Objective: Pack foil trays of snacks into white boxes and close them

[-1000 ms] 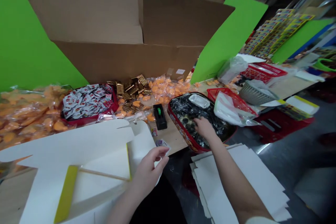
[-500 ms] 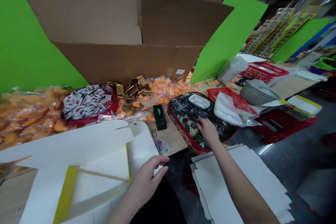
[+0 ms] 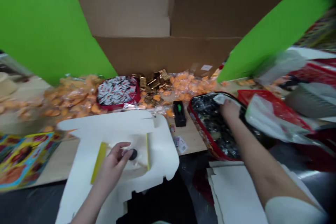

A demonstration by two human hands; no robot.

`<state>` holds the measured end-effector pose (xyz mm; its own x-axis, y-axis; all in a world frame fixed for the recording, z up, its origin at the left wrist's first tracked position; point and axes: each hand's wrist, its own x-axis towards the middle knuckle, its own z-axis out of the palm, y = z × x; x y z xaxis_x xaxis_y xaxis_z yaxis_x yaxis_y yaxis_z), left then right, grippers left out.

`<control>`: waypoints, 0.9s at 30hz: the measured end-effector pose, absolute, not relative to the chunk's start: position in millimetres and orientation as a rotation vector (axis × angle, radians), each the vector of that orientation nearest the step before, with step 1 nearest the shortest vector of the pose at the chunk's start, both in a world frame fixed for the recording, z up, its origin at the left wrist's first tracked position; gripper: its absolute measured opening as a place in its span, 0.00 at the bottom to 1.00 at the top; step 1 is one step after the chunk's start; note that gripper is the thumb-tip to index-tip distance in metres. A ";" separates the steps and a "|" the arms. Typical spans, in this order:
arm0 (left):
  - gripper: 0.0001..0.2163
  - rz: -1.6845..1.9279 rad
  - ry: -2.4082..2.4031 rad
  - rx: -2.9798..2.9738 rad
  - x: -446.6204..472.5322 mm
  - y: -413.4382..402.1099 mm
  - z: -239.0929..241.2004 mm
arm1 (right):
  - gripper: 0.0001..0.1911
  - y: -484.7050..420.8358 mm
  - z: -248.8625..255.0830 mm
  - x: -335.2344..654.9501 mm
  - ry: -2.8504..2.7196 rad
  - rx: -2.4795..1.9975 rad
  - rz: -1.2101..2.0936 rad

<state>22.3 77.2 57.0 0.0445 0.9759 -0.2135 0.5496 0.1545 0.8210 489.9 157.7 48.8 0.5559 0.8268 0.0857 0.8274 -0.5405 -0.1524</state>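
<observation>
My left hand (image 3: 114, 164) rests on the white flat box blank (image 3: 115, 136), fingers curled around a small dark round piece (image 3: 133, 154) near the blank's yellow strips. My right hand (image 3: 230, 110) reaches into the red-rimmed tray (image 3: 202, 133) of black wrapped pieces; its fingers are buried among them and blurred.
A black tape dispenser (image 3: 179, 113) stands between blank and tray. Behind lie orange snack bags (image 3: 70, 96), a red basket of white packets (image 3: 118, 91), gold wrappers (image 3: 154, 78) and an open cardboard carton (image 3: 168, 52). White card sheets (image 3: 236, 196) lie lower right, colourful printed sheets (image 3: 23, 157) at left.
The view swung left and down. My left hand moved from the blank's edge onto its middle, now with a dark piece at its fingers. My right hand reached further back in the tray.
</observation>
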 end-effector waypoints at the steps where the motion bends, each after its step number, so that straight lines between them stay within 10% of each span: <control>1: 0.20 0.627 1.700 1.556 1.8 75.3 55.1 | 0.18 165.8 41.7 503.6 -1.387 -2.666 0.007; 9: 0.11 0.120 1.798 1.906 -37.2 71.5 37.0 | 0.13 169.1 27.6 557.3 -1.334 -2.781 -0.202; 13: 0.14 -0.098 1.860 2.260 -37.5 73.0 35.8 | 0.18 128.1 69.3 502.6 -1.593 -2.066 -0.522; 19: 0.19 0.132 1.814 2.394 -55.6 55.0 35.5 | 0.09 51.2 93.0 308.4 -2.369 -0.975 -0.053; 27: 0.25 -0.176 1.746 2.228 -44.9 63.8 33.6 | 0.10 94.9 27.4 203.6 -2.736 -0.998 0.077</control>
<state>-44.9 63.8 33.6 0.2520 0.9261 -0.2808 0.9635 -0.2131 0.1619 203.6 94.9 27.4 -0.7425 0.6409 0.1949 0.6289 0.7671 -0.1267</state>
